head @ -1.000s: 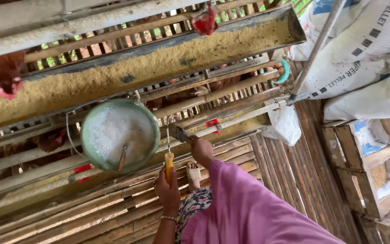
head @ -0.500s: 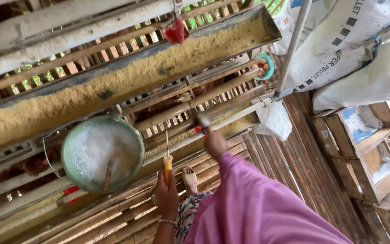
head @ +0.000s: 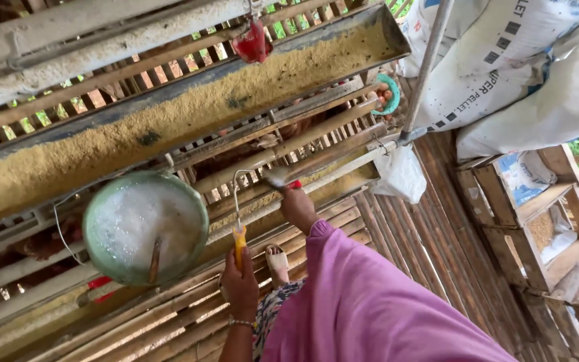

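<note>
My left hand (head: 239, 285) grips the yellow grip (head: 238, 243) of a wire handle. From that wire hangs a round green pail (head: 145, 228) holding pale, whitish material, with a brown stick lying in it. My right hand (head: 299, 206), in a pink sleeve, reaches to the lower feed trough (head: 343, 175) of a wooden cage. It holds a small metal scoop (head: 276, 176) at the trough's edge. Above runs a long upper trough (head: 189, 114) filled with yellowish feed.
A red drinker cup (head: 251, 41) hangs over the upper trough. A metal pole (head: 425, 74) stands to the right, with white feed sacks (head: 504, 60) behind it. A white plastic bag (head: 400, 174) hangs by the cage end. Wooden crates (head: 537, 208) stand on the slatted bamboo floor (head: 437, 255). My sandalled foot (head: 277, 260) is below.
My right hand has reached farther up to the lower trough with the scoop. The pail has swung left and lower in view as my head turned.
</note>
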